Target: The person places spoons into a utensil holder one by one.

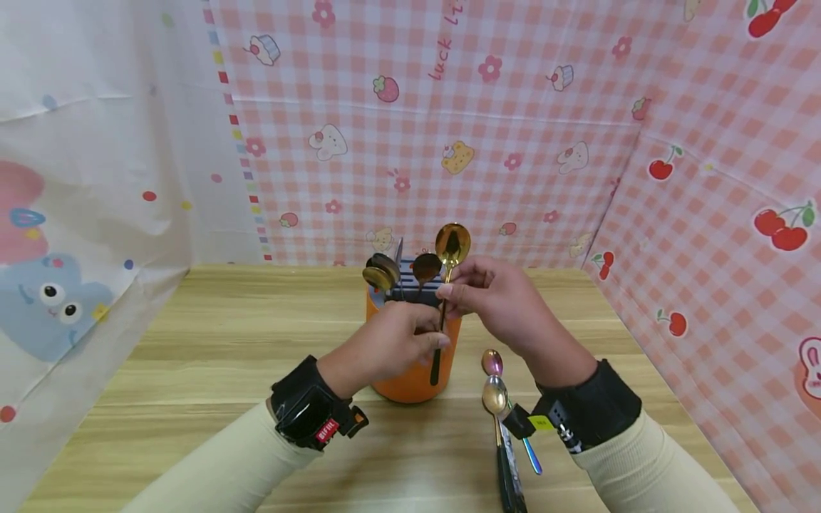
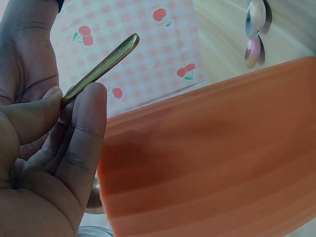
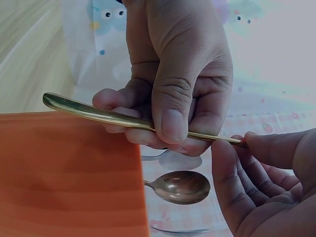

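A gold spoon [image 1: 452, 244] stands bowl up in front of the orange utensil holder [image 1: 410, 388], held by both hands. My left hand [image 1: 394, 340] pinches its handle between thumb and fingers, and the handle's end [image 2: 103, 69] sticks out past the fingertips. Higher up, just below the bowl, my right hand [image 1: 497, 303] pinches the neck with thumb and forefinger. Behind the hands, several spoons rise from the holder's slotted dark top, among them a dark-looking spoon [image 1: 426, 267] and a gold spoon [image 1: 376, 278]. In the right wrist view, a spoon bowl [image 3: 181, 187] projects beyond the holder's rim.
On the wooden table [image 1: 256, 328], right of the holder, lie a pinkish spoon [image 1: 492, 362] with an iridescent handle and a gold-toned spoon [image 1: 494, 395] with a dark handle, beside a patterned handle. A pink checked cloth [image 1: 410, 142] hangs behind the table and along its right side.
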A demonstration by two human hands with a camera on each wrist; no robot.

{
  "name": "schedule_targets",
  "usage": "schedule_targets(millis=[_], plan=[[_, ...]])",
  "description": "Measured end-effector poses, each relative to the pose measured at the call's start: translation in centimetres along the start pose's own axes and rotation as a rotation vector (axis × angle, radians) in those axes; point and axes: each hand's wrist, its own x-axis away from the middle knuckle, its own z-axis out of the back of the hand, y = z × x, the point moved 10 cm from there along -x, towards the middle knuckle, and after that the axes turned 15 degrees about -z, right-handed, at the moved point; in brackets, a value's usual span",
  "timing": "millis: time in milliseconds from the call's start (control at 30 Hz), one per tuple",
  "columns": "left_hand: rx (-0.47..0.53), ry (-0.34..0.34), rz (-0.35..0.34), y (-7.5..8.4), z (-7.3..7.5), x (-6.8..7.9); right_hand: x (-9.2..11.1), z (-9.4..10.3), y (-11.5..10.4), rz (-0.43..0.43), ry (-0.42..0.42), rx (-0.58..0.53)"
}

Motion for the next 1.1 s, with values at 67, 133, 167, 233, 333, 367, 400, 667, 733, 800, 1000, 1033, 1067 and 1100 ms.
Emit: schedule_targets(millis=[67,133,167,233,333,367,400,667,733,800,1000,1033,1067,1100], plan=[[-0.003,0.008,-0.006,0.2,0.3,-0.1,0.0,0.1,-0.3,0.005,0.002,-0.005],[-0.005,0.015,-0.016,0.4,0.6,-0.2,0.0,0.1,-0.7,0.019,-0.001,-0.019],[-0.008,0.017,-0.018,0.5,0.8,-0.2,0.0,0.2,-0.9,0.024,-0.004,-0.022],[-0.009,0.022,-0.026,0.7,1.0,-0.3,0.0,0.2,-1.3,0.040,-0.008,-0.030],[-0.019,0.027,-0.033,1.0,1.5,-0.4,0.1,0.4,-1.8,0.056,-0.004,-0.022],[-0.025,0.032,-0.035,1.1,1.7,-0.4,0.1,0.4,-2.0,0.063,-0.004,-0.019],[-0.033,0.037,-0.037,1.2,1.9,-0.5,0.1,0.4,-2.3,0.072,-0.004,-0.018],[-0.058,0.064,-0.018,1.4,3.5,-1.0,0.2,0.8,-4.5,0.164,0.042,0.004],[-0.063,0.066,-0.017,1.5,3.7,-1.2,0.2,0.9,-4.9,0.181,0.057,0.010],[-0.064,0.068,-0.014,1.6,4.0,-1.3,0.2,0.9,-5.2,0.190,0.070,0.009],[-0.088,0.098,-0.038,1.9,4.8,-1.7,0.1,1.2,-5.7,0.199,0.091,0.004],[-0.102,0.103,-0.047,1.9,4.9,-1.8,0.1,1.3,-5.7,0.203,0.093,0.006],[-0.111,0.106,-0.051,2.0,5.0,-1.9,0.1,1.3,-5.8,0.208,0.095,0.008],[-0.121,0.108,-0.059,2.0,5.2,-1.9,0.1,1.4,-6.0,0.215,0.097,0.008]])
